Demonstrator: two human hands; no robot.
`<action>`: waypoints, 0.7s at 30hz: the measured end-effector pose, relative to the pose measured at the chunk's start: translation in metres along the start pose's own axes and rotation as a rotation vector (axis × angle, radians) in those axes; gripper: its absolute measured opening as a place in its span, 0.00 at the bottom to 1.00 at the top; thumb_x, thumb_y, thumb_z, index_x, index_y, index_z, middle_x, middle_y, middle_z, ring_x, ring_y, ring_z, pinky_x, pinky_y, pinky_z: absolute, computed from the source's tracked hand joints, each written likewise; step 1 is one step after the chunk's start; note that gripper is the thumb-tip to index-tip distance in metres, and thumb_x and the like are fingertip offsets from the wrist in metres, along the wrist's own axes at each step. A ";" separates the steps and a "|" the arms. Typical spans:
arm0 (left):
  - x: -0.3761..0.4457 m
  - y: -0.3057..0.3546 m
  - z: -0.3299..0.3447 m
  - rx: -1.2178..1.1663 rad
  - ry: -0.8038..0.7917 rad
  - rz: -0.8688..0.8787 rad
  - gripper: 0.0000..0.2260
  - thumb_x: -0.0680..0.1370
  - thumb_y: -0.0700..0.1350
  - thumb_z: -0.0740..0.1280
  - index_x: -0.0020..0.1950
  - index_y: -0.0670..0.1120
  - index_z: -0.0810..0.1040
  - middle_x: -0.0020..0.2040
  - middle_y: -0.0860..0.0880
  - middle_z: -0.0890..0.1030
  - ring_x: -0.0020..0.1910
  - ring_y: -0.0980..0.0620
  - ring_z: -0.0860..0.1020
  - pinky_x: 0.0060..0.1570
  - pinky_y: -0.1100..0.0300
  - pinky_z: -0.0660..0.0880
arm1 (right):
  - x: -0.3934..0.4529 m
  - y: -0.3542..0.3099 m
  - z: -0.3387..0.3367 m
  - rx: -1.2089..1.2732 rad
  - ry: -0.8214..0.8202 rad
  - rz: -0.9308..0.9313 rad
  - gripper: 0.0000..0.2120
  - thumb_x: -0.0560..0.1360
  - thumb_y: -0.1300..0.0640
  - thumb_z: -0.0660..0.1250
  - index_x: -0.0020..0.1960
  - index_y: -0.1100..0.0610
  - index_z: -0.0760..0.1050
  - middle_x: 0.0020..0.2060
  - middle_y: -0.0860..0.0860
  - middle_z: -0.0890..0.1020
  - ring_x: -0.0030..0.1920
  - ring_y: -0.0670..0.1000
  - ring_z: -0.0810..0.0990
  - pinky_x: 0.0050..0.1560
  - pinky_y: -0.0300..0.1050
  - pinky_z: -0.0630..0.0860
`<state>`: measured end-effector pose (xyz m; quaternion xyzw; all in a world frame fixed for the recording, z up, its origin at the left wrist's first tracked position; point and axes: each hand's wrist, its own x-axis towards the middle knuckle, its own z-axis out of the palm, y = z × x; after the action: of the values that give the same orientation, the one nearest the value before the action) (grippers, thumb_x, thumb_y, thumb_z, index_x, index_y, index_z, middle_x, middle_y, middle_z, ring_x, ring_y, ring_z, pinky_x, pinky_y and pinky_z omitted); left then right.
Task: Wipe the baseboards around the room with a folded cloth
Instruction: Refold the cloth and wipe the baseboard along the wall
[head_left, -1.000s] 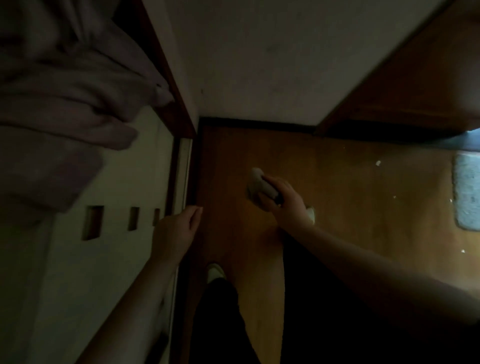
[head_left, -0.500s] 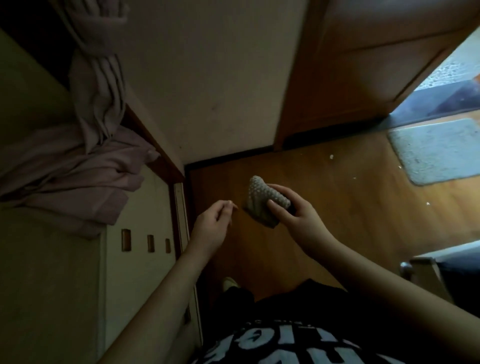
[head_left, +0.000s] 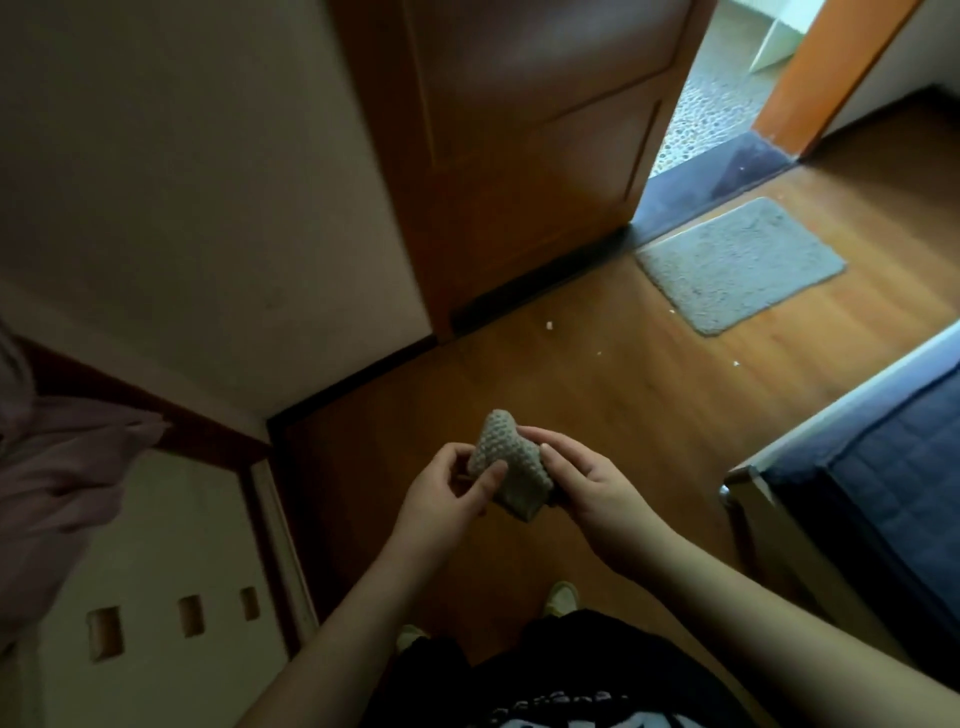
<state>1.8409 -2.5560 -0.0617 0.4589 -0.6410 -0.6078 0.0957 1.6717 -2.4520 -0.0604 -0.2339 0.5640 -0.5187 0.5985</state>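
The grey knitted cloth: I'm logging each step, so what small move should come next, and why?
Probably lower the grey knitted cloth to the dark baseboard strip ahead. Both the left hand and right hand hold it in mid-air, off any baseboard.

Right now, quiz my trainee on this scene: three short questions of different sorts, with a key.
1. True or false: both hands hold the cloth.
2. Multiple choice: where does the mat lie? A) on the bed B) on the floor by the open door C) against the wall under the curtain
3. Fill in: the dark baseboard runs along the foot of the ____.

Key:
1. True: the left hand pinches its near edge and the right hand grips its other side.
2. B: it lies beside the door.
3. wall
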 end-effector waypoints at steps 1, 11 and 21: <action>0.004 0.005 0.010 0.009 -0.012 0.006 0.20 0.68 0.69 0.69 0.52 0.58 0.76 0.46 0.58 0.83 0.43 0.60 0.83 0.39 0.63 0.80 | -0.004 -0.003 -0.009 -0.007 0.016 -0.014 0.14 0.81 0.49 0.62 0.66 0.45 0.76 0.61 0.49 0.81 0.61 0.51 0.80 0.57 0.48 0.79; 0.042 0.053 0.026 -0.073 -0.267 0.050 0.09 0.73 0.54 0.69 0.47 0.51 0.77 0.46 0.51 0.83 0.50 0.50 0.83 0.50 0.52 0.81 | -0.004 -0.019 -0.052 0.365 0.254 -0.129 0.31 0.61 0.58 0.80 0.63 0.50 0.78 0.61 0.52 0.81 0.61 0.55 0.80 0.56 0.51 0.80; 0.107 0.066 -0.033 -0.049 -0.451 0.123 0.06 0.72 0.52 0.72 0.46 0.54 0.78 0.47 0.53 0.83 0.50 0.51 0.83 0.48 0.54 0.81 | 0.034 -0.039 -0.028 0.382 0.285 0.017 0.25 0.65 0.58 0.80 0.60 0.47 0.81 0.59 0.54 0.82 0.59 0.54 0.82 0.53 0.46 0.80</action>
<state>1.7722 -2.6645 -0.0431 0.2688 -0.6582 -0.7032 -0.0021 1.6256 -2.4874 -0.0483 -0.0361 0.5361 -0.6389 0.5505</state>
